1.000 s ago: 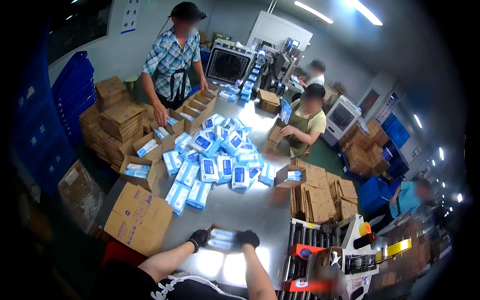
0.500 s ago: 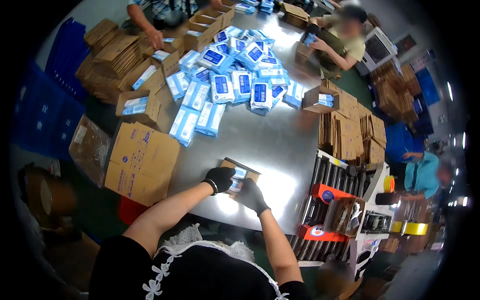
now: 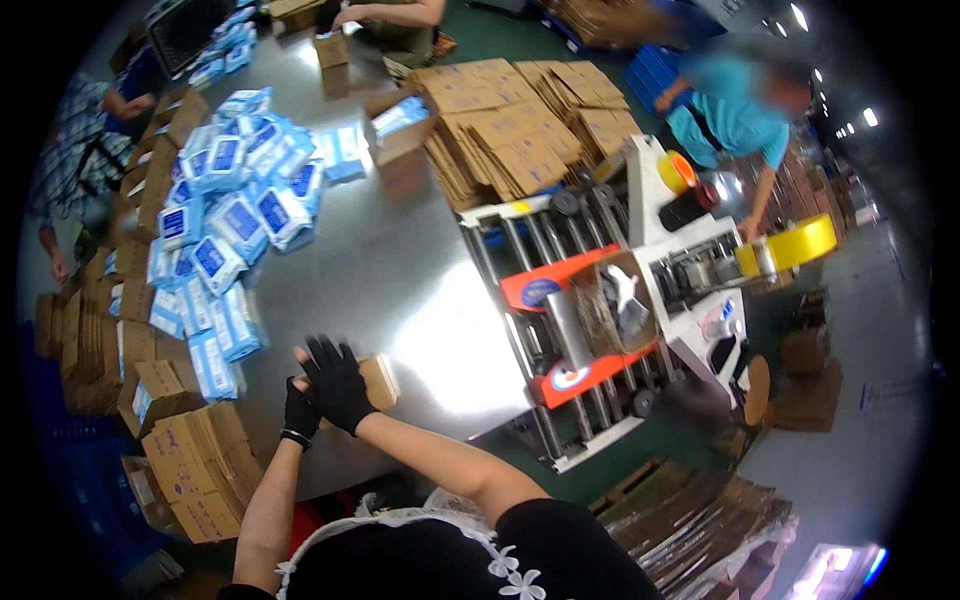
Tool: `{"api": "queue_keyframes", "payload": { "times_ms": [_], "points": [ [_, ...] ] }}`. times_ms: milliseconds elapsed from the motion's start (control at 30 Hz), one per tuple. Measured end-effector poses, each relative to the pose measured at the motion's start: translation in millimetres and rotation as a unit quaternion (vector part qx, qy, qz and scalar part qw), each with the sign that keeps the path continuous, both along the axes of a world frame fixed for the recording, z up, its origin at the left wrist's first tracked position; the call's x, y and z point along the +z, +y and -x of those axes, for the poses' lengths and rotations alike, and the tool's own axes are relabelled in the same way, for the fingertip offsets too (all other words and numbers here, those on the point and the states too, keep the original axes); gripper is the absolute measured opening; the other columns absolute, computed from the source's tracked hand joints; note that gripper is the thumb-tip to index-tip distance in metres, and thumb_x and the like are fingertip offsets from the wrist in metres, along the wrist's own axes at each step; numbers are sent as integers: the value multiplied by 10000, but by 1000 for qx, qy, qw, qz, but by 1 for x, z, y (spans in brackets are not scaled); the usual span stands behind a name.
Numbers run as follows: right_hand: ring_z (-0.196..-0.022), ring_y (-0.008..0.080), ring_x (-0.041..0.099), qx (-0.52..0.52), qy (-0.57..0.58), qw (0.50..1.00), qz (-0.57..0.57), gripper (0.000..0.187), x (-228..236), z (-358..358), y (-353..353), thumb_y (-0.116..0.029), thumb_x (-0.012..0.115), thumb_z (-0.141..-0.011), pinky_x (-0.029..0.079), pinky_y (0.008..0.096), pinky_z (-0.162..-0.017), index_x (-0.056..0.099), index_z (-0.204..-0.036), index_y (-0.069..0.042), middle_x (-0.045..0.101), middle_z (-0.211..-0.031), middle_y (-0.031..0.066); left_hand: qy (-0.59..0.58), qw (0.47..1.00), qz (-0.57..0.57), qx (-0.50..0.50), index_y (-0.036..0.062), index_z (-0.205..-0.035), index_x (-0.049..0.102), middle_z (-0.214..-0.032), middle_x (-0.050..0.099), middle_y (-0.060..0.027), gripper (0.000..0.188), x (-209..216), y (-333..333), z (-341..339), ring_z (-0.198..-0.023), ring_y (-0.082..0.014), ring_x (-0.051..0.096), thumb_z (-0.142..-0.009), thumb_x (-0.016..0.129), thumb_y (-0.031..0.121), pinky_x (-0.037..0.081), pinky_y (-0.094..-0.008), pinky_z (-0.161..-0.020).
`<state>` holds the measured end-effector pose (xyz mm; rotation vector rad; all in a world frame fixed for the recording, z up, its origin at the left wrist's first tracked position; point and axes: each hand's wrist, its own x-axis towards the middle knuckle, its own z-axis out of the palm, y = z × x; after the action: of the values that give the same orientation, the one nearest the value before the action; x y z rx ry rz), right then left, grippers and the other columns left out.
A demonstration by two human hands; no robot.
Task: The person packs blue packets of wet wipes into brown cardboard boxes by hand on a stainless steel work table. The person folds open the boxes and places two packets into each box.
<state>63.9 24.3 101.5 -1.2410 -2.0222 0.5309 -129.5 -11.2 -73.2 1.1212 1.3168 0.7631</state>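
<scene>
A small cardboard box (image 3: 381, 381) lies on the steel table near its front edge, mostly covered by my hands. My right hand (image 3: 336, 385), in a black fingerless glove, rests flat across the box with its fingers spread. Close against the box's left end, my left hand (image 3: 302, 409) in the same kind of glove is curled around it, partly hidden by the right hand. What the box contains cannot be seen. Beyond my hands, a heap of blue-and-white wipes packs (image 3: 238, 222) covers the left part of the table (image 3: 345, 262).
Open cartons (image 3: 160, 385) line the left edge, above folded cardboard (image 3: 205, 470). An open box with packs (image 3: 400, 125) stands by flat cartons (image 3: 500, 130). To the right is a roller taping machine (image 3: 560, 320). A person in teal (image 3: 735, 105) stands behind it; others work around the table.
My view has swung to the right, so the heap appears farther left. The right hand has gone from the box's side to lying across it. Packs visible inside the box before are now hidden.
</scene>
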Motion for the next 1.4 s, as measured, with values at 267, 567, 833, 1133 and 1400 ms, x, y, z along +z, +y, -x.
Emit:
{"api": "queue_keyframes", "payload": {
  "times_ms": [267, 567, 833, 1133, 1400],
  "points": [
    [-1233, 357, 408, -21, -163, 984, 67, 597, -69, -240, -56, -405, 650, -782, 243, 508, -1069, 505, -1209, -14, 444, -1328, 178, -137, 957, 78, -243, 46, -1038, 492, -738, 582, -96, 261, 64, 20, -254, -638, -160, 599, -800, 599, 33, 511, -306, -602],
    [-1140, 423, 457, -77, -126, 987, 56, 482, -9, -274, -58, -269, 625, -833, 351, 490, -973, 508, -1219, -7, 500, -1221, 250, -70, 963, 57, -255, 74, -1095, 526, -989, 615, -112, 346, 28, 28, -317, -941, -235, 601, -783, 611, 196, 487, -412, -797],
    [-865, 323, 644, 167, 52, 924, 341, 373, -30, -106, -133, -252, 659, -808, 505, 398, -765, 595, -1133, -83, 651, -988, 161, 201, 971, -121, 52, 28, -1095, 577, -1030, 598, -123, 330, 114, -46, -47, -992, -266, 567, -827, 614, 218, 438, -369, -896],
    [-972, 324, 604, 557, -158, 807, 113, 371, -14, 77, 11, -316, 603, -845, 489, 403, -835, 601, -1105, -53, 622, -1098, 145, 405, 812, -202, 370, 60, -1087, 537, -1028, 580, -117, 328, 257, -144, 228, -998, -284, 574, -788, 640, 145, 445, -362, -875],
    [-1194, 389, 399, 484, -24, 865, -133, 657, 32, 443, 89, -169, 696, -673, 298, 488, -1020, 439, -1265, -50, 435, -1283, 206, 440, 794, -228, 354, 49, -1139, 522, -1112, 546, -134, 411, 274, -29, 427, -1058, -302, 545, -756, 663, 92, 434, -367, -890]
  ]
}}
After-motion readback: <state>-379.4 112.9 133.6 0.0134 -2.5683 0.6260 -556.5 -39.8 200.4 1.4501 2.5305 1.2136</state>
